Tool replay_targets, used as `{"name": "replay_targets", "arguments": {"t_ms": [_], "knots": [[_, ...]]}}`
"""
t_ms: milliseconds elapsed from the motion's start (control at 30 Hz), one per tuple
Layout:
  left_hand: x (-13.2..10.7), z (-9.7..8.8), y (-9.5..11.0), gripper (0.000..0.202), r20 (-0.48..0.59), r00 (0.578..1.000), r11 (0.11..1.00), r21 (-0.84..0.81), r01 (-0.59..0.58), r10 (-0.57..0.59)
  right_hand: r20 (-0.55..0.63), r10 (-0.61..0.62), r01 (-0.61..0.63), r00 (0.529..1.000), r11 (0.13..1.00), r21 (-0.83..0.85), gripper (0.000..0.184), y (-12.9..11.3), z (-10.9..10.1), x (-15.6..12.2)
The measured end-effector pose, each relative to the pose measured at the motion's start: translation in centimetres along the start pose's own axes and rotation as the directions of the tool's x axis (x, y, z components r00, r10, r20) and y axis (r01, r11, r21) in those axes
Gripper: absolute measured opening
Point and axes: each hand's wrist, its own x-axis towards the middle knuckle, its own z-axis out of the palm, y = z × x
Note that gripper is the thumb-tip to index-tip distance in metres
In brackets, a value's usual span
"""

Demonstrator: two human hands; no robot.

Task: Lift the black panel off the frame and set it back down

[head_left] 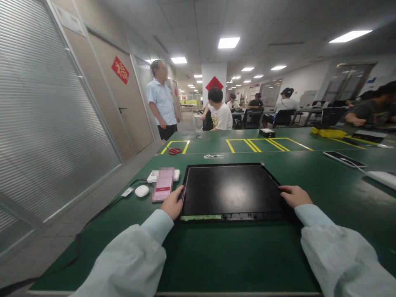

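A black flat LCD panel (pixel 229 185), with a green circuit strip (pixel 201 217) along its near edge, lies between my two hands just over or on the green table (pixel 241 255). Whether it touches the table I cannot tell. Gripping its left edge is my left hand (pixel 173 203), thumb on the rim and the other fingers mostly hidden. My right hand (pixel 296 196) holds the opposite edge, thumb and fingers closed at the side. A pink-screened phone (pixel 163 187) lies just beyond my left hand, beside a white rounded case (pixel 142 191).
A white power strip (pixel 151 177) trails a black cable (pixel 102 212) off the left side. Red scissors (pixel 175 151) lie near yellow tape outlines. Right of the panel are another phone (pixel 343 159) and a white device (pixel 383 181). Several people sit or stand beyond the table.
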Motion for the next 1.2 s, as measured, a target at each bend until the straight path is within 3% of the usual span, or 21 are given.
{"name": "replay_targets", "arguments": {"t_ms": [100, 300, 467, 600, 733, 900, 1100, 1200], "knots": [[0.1, 0.1, 0.4, 0.058, 0.015, 0.998, 0.963, -0.261, 0.061, -0.059, 0.009, 0.023, -0.024, 1.000, 0.999, 0.023, 0.036, 0.3, 0.4, 0.2], [-0.1, -0.2, 2.2, 0.060, 0.025, 0.987, 0.762, -0.634, 0.136, -0.156, -0.006, 0.032, -0.032, 0.999, 0.995, 0.091, 0.032, 0.2, 0.4, 0.3], [-0.5, -0.3, 3.3, 0.054, 0.025, 0.953, 0.574, -0.793, 0.203, -0.303, 0.029, 0.054, -0.058, 0.998, 0.990, 0.130, 0.033, 0.0, 0.1, 0.3], [-0.6, 0.0, 3.6, 0.056, 0.043, 0.937, 0.481, -0.849, 0.217, -0.348, 0.039, 0.052, -0.057, 0.998, 0.989, 0.136, 0.032, 0.0, 0.0, 0.3], [-0.8, 0.2, 3.7, 0.065, 0.099, 0.908, 0.475, -0.826, 0.304, -0.408, 0.028, 0.062, -0.065, 0.998, 0.991, 0.117, 0.033, 0.0, 0.0, 0.2], [-1.0, 0.2, 3.8, 0.078, 0.137, 0.917, 0.507, -0.798, 0.327, -0.375, 0.021, 0.063, -0.065, 0.998, 0.994, 0.094, 0.036, 0.1, 0.2, 0.3], [-1.2, 0.3, 4.5, 0.042, 0.121, 0.928, 0.564, -0.763, 0.314, -0.353, -0.001, 0.042, -0.042, 0.999, 0.996, 0.081, 0.036, 0.7, 0.6, 0.5], [-1.3, 0.3, 4.8, 0.034, 0.142, 0.929, 0.567, -0.757, 0.324, -0.341, -0.016, 0.032, -0.031, 0.999, 0.997, 0.065, 0.036, 0.9, 0.8, 0.6]]}}
